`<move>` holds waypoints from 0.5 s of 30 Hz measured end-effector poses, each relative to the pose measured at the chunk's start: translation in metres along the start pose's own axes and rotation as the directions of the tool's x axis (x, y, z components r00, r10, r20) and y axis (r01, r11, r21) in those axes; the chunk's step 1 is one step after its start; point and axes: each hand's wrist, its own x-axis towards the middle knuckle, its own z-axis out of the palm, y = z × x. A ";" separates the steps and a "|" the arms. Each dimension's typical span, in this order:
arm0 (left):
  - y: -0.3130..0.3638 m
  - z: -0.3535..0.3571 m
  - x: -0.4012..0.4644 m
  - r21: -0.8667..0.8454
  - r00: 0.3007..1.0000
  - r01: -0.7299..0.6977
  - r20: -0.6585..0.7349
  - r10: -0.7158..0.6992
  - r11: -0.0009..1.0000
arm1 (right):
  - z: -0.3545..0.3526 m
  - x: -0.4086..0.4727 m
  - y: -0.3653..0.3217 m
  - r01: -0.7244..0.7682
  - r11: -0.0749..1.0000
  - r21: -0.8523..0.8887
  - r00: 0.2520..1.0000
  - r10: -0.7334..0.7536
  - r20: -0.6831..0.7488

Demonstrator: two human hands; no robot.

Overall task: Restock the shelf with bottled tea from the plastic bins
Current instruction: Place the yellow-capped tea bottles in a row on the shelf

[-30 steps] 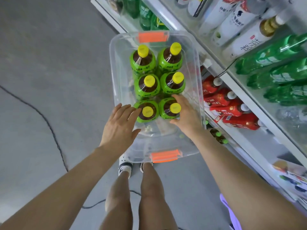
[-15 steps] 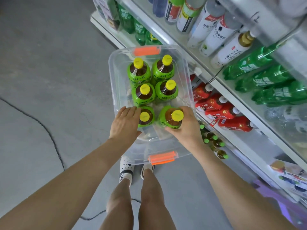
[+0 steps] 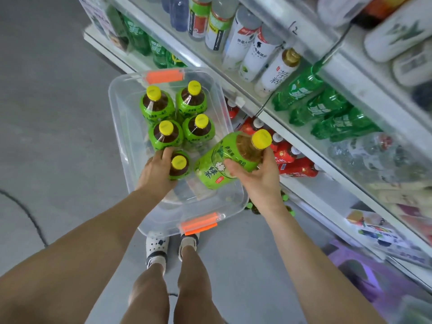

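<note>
A clear plastic bin (image 3: 121,127) with orange handles sits on the floor by my feet. Several green-labelled tea bottles with yellow caps (image 3: 164,134) stand upright in its far half. My right hand (image 3: 259,176) grips one tea bottle (image 3: 224,160), lifted and tilted with its cap toward the shelf. My left hand (image 3: 155,169) is wrapped around another upright tea bottle (image 3: 178,166) still standing in the bin. The shelf (image 3: 301,141) runs along the right.
The shelf rows hold white bottles (image 3: 254,54), green soda bottles (image 3: 322,108) and red bottles (image 3: 294,162) lower down. Small green-capped bottles (image 3: 284,197) stand on the bottom level. A purple stool (image 3: 364,277) is at lower right. A black cable (image 3: 25,213) crosses the grey floor at left.
My right hand has lifted its bottle out of the bin and tipped it toward the shelf. My left hand has closed around the neighbouring bottle. The view has risen toward the shelf.
</note>
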 end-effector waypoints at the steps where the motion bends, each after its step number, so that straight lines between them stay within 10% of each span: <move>1: 0.002 -0.004 0.000 -0.009 1.000 0.008 0.001 -0.008 1.000 | -0.002 -0.001 -0.002 -0.017 0.999 0.033 1.000 0.017 -0.014; 15: 0.067 -0.135 -0.071 -0.368 0.996 -0.090 -0.046 0.078 0.926 | -0.059 -0.064 -0.088 0.009 0.998 0.060 0.987 0.001 -0.158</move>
